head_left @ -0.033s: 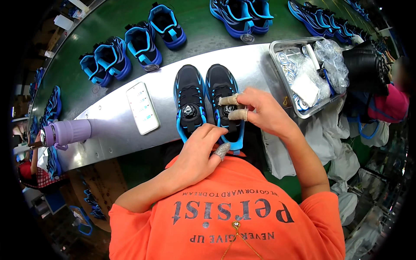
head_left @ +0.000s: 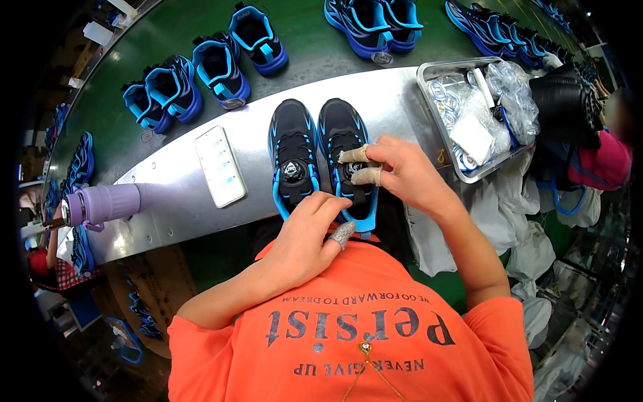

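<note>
Black-and-blue left sneaker [head_left: 292, 127] and right sneaker [head_left: 339, 124] set side by side at table's [head_left: 171, 194] near edge, toes outward. Right sneaker's dial [head_left: 349, 168] pinched between covered thumb and forefinger of right hand [head_left: 410, 173]. Collars partly covered by left hand [head_left: 303, 231], fingers together; any pinch there cannot be told.

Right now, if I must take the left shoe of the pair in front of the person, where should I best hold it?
Probably by the toe, from its far side, around the rounded front. The left shoe sits sole-down, toe pointing away; the left hand covers part of its heel, and the right shoe leaves little room alongside.
</note>
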`<state>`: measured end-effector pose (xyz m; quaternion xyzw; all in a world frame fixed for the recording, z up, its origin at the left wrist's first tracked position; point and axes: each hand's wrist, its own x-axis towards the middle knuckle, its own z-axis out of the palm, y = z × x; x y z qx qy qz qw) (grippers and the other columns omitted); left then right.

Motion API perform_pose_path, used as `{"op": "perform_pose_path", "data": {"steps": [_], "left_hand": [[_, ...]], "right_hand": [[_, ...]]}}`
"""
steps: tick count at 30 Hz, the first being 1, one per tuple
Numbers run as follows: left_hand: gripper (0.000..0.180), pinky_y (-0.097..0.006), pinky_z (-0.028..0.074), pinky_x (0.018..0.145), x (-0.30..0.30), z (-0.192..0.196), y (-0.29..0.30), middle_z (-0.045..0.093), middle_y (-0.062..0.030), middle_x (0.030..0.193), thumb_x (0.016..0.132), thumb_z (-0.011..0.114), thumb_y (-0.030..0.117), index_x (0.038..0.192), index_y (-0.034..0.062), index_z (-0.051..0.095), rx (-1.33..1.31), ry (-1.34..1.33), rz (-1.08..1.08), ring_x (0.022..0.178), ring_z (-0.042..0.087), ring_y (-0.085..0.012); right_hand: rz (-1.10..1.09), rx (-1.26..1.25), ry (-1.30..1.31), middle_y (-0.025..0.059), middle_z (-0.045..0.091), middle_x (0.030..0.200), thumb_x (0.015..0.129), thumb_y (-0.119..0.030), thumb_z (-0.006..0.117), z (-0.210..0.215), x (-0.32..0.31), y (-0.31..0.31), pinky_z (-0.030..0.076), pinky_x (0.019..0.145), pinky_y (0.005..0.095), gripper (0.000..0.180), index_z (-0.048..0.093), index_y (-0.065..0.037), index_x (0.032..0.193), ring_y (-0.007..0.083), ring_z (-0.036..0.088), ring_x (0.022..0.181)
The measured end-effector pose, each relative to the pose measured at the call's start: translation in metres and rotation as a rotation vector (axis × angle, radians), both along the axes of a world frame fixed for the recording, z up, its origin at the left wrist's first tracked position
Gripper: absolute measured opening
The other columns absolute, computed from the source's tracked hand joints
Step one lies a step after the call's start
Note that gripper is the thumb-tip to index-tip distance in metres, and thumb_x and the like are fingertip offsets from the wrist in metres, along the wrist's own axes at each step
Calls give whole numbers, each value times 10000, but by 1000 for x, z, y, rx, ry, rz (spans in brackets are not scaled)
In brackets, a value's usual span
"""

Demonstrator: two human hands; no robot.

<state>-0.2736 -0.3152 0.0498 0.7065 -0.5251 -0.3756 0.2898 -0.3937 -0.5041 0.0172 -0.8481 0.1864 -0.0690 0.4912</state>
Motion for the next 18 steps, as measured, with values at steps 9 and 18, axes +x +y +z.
{"op": "perform_pose_path", "data": {"steps": [9, 18], "left_hand": [[550, -475, 456, 968, -1, -7, 19, 518, -288, 1283, 895, 683, 331, 1391, 149, 529, 4, -233, -112, 1125, 541, -438], [399, -435, 517, 728, -7, -59, -10, 628, -189, 879, 739, 767, 281, 1064, 69, 674, -47, -345, -84, 802, 663, -346]], "right_hand": [[6, -266, 76, 111, 610, 817, 782, -279, 755, -1, 3, 7, 478, 719, 442, 235, 689, -102, 921, 327, 600, 852], [167, -674, -124, 238, 627, 1089, 763, -708, 669, 3, 188, -60, 483, 846, 490, 728, 571, -289, 1351, 405, 602, 1018]]}}
